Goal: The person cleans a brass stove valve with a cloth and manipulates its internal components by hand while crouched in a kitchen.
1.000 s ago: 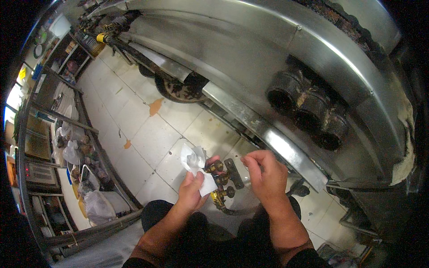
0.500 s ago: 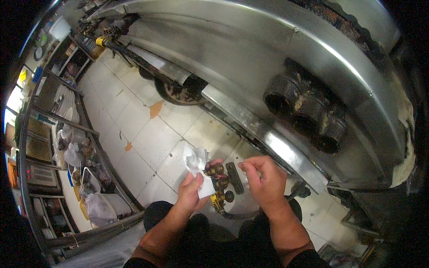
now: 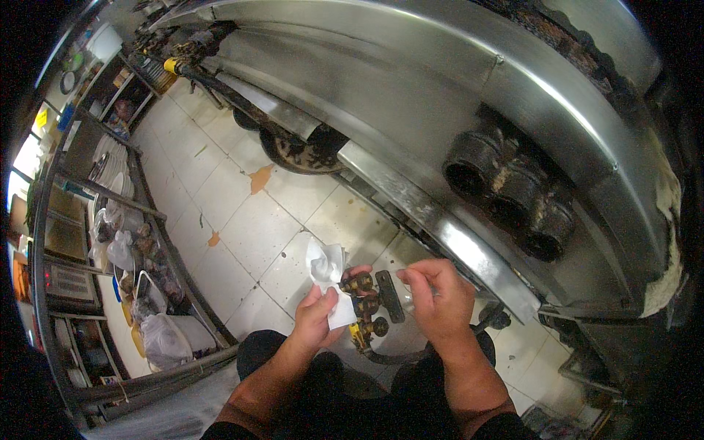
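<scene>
Your left hand (image 3: 317, 317) has its fingers pinched shut on a white cloth (image 3: 327, 273), pressing it against the brass valve (image 3: 361, 283). The cloth looks soft, light and floppy, so bunch it up and hold it in the middle. Your right hand (image 3: 438, 299) has its fingers curled together right beside the valve, on its other side; you cannot tell if they grip anything. The valve looks hard, heavy and fixed to its black pipe (image 3: 389, 358), so hold its round knobs. Far left of the valve, shelves (image 3: 128, 242) hold white bags and plates.
</scene>
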### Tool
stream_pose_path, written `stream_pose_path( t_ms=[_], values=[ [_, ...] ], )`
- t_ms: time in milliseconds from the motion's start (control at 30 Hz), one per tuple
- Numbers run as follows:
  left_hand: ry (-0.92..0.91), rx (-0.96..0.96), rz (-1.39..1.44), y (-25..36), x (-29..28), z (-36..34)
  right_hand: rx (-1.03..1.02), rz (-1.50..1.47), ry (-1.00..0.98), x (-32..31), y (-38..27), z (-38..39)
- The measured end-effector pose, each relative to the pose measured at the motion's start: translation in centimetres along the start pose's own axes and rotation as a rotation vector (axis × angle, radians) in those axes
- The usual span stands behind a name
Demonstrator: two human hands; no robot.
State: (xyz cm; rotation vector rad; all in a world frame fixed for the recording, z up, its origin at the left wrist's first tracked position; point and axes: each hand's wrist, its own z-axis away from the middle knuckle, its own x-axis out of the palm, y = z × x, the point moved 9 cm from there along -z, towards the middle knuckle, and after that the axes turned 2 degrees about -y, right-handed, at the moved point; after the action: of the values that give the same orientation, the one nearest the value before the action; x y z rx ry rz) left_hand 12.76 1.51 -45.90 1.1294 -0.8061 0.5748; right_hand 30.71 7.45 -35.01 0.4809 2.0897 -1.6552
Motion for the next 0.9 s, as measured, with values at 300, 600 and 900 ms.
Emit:
stream_pose_path(
  t_ms=[300,600,900],
  values=[
    [0.108,0.06,-0.129,0.5,0.0,-0.1,-0.015,0.002,0.004,0.1,0.1,0.0],
    [0.032,0.038,-0.106,0.4,0.4,-0.1,-0.036,0.043,0.007,-0.2,-0.8,0.0],
    [0.148,-0.023,-0.22,0.0,-0.6,0.2,-0.163,0.105,-0.159,1.1,-2.1,-0.6]
  ],
)
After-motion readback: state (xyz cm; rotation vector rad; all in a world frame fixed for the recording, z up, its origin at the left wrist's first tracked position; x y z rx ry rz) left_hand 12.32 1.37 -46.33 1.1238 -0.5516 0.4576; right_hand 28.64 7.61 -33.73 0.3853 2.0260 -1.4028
